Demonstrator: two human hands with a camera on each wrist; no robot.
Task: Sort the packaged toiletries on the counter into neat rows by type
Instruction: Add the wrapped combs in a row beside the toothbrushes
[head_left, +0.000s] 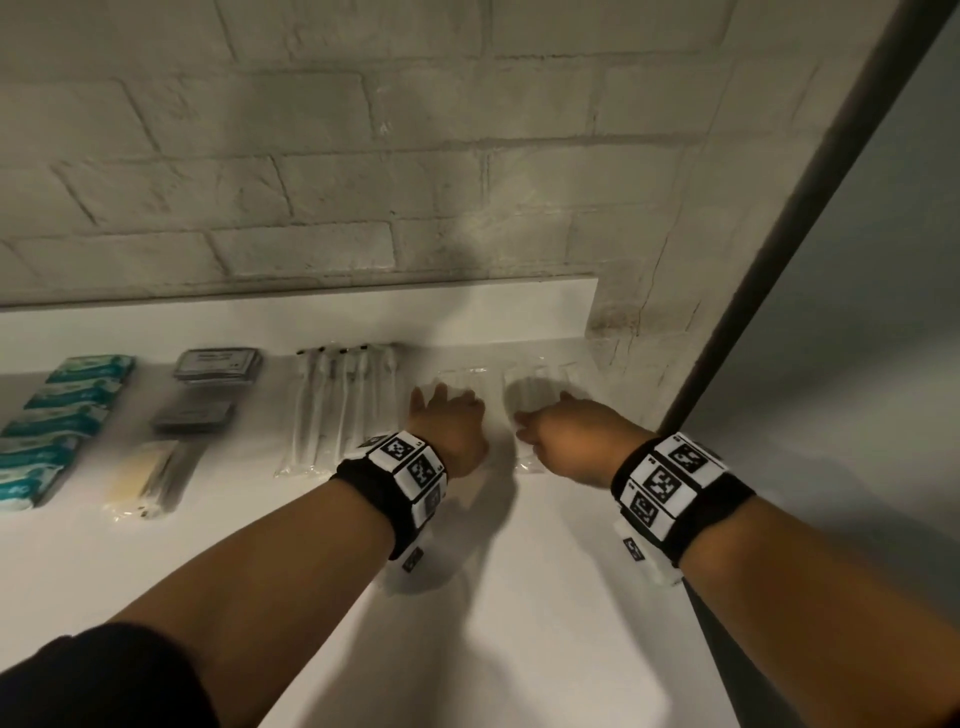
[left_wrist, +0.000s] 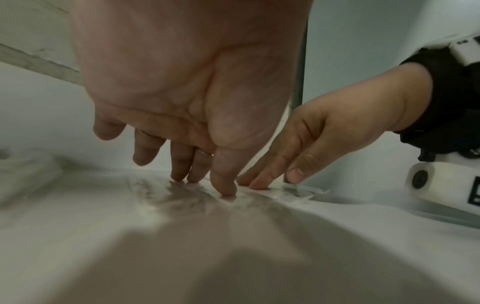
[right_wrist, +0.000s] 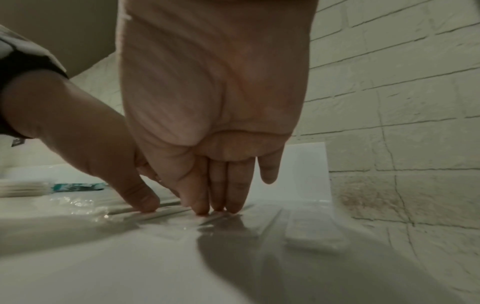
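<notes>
Two flat clear plastic packets lie side by side at the back right of the white counter. My left hand presses its straight fingertips on the left clear packet. Just to its right, my right hand presses on the right clear packet. In the left wrist view the left fingers and thumb touch the crinkled wrapper. In the right wrist view the right fingers stand close together on the film, with the left hand beside them. Neither hand curls round anything.
Rows run leftward along the counter: clear toothbrush packets, dark grey packets with a yellowish packet in front, and teal packets at the far left. A brick wall backs the counter, and a wall corner closes the right.
</notes>
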